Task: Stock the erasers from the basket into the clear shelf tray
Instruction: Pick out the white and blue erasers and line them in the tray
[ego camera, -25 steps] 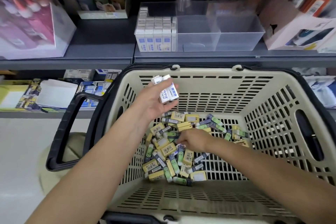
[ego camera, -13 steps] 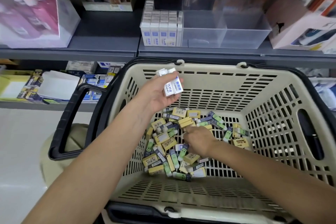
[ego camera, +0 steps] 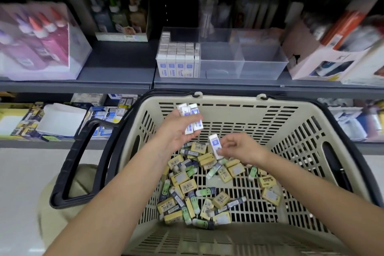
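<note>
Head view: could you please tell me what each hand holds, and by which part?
Left hand grips a bundle of white-and-blue rectangular erasers round their lower halves; right hand pinches one such eraser by its lower end.

Glue bottles box (ego camera: 41,48) left on shelf (ego camera: 116,64); white-orange carton (ego camera: 324,56) right.

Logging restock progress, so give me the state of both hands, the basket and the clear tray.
Left hand: holds several white erasers.
Right hand: pinches one white eraser.
Basket: many loose erasers inside.
Clear tray: left compartment stocked, other two look empty.
</note>
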